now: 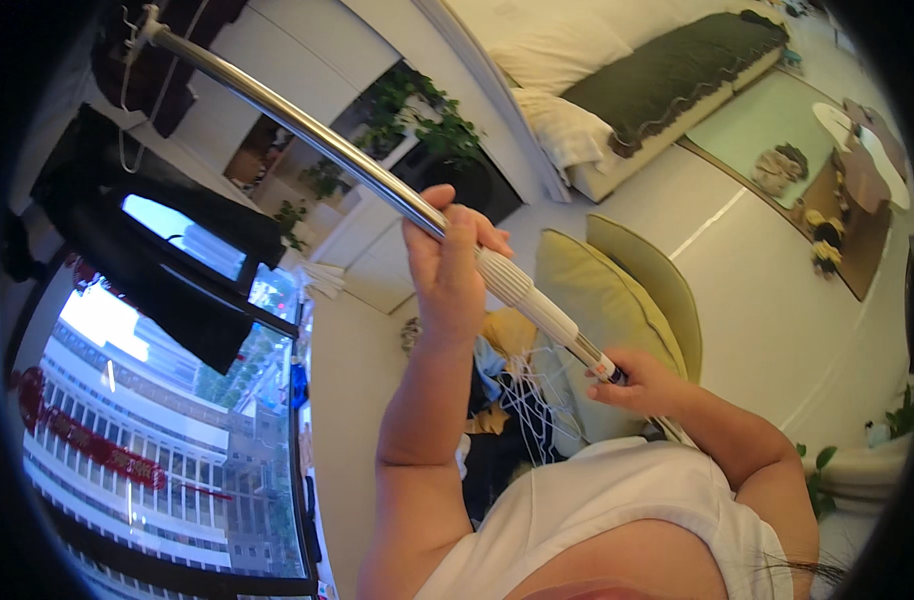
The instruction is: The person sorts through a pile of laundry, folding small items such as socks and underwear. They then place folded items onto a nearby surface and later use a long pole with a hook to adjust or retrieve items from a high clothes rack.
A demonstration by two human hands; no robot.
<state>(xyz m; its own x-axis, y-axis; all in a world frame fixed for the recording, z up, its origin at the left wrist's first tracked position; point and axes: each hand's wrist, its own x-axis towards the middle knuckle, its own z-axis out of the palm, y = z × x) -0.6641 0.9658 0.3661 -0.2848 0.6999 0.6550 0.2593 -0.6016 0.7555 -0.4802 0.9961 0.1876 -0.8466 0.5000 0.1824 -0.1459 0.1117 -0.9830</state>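
Observation:
My left hand (451, 274) grips a telescopic metal clothes pole (299, 120) just above its white ribbed sleeve (508, 279). My right hand (643, 382) is closed around the pole's lower part. The pole slants up to the far left, where its white forked tip (153, 28) is beside a white hanger (125, 90) and a dark brown garment (143, 82). Whether the hanger rests on the tip, I cannot tell. Under my forearms, a tangle of white wire hangers (528, 394) lies with a heap of clothes (494, 457) beside a yellow-green cushion (603, 300).
Dark garments (194, 292) hang before a large window (149, 420) on the left. A green armchair (670, 300) holds the cushion. Ahead are potted plants (442, 124), a low white cabinet (359, 255) and a bed (652, 82). A mat (757, 127) and plush toys (824, 240) lie at right.

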